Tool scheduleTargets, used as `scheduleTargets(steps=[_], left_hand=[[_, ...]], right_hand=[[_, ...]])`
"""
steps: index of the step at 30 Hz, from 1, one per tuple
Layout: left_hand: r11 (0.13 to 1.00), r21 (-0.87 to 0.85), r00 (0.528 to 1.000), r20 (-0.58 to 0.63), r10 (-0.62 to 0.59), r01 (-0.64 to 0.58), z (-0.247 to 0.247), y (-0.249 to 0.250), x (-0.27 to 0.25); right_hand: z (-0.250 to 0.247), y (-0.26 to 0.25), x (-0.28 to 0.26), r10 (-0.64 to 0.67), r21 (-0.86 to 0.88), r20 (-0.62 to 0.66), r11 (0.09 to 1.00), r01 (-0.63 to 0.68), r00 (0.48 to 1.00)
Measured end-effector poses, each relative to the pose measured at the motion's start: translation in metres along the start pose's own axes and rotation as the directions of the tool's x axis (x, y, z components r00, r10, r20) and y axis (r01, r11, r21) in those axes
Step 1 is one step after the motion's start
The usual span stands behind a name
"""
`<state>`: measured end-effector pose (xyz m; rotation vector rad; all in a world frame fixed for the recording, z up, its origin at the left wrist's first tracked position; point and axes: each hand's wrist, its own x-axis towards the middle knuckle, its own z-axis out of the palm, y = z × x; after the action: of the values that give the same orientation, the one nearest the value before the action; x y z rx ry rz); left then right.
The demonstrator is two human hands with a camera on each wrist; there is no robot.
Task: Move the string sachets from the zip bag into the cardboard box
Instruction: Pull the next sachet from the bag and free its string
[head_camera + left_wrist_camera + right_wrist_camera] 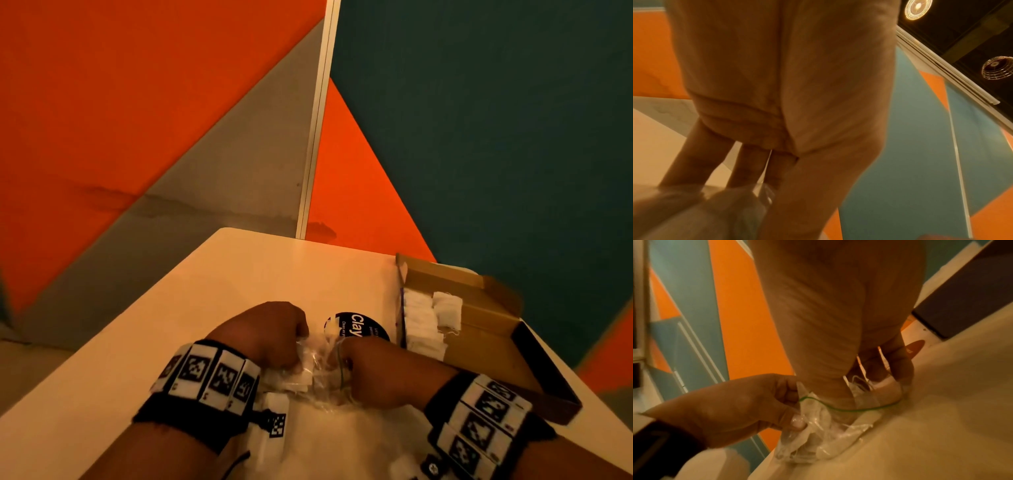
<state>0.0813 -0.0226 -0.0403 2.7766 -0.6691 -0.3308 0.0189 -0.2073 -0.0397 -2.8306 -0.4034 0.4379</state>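
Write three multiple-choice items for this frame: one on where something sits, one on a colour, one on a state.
1. Where is the cardboard box relative to the hands?
A. To their right
B. To their left
C. Under them

2. What colour is the line along the zip bag mouth?
A. Red
B. Green
C. Black

3. What is the left hand doing?
A. Lying flat on the table
B. Pinching the bag's edge
C. Reaching into the box

Answers: 1 A, the head view shows the box right of the right hand; 2 B, the right wrist view shows a green strip; 3 B, thumb and fingers clamp the plastic.
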Motion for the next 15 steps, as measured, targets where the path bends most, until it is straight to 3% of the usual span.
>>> scheduleTargets(steps=[6,15], left_hand=[[1.000,-0.015,1.000,-0.014,0.004,-0.004,0.000,-0.002,0.000],[0.999,-0.038,1.000,-0.015,0.011,-0.011,-0.001,-0.003,-0.003]], right_hand=[[0.000,-0.002,-0.003,0.054,0.131,-0.008,0.990,-0.053,0.998],[0.002,0.013,-0.009,0.174,0.152,-0.097,0.976,-0.158,0.980]])
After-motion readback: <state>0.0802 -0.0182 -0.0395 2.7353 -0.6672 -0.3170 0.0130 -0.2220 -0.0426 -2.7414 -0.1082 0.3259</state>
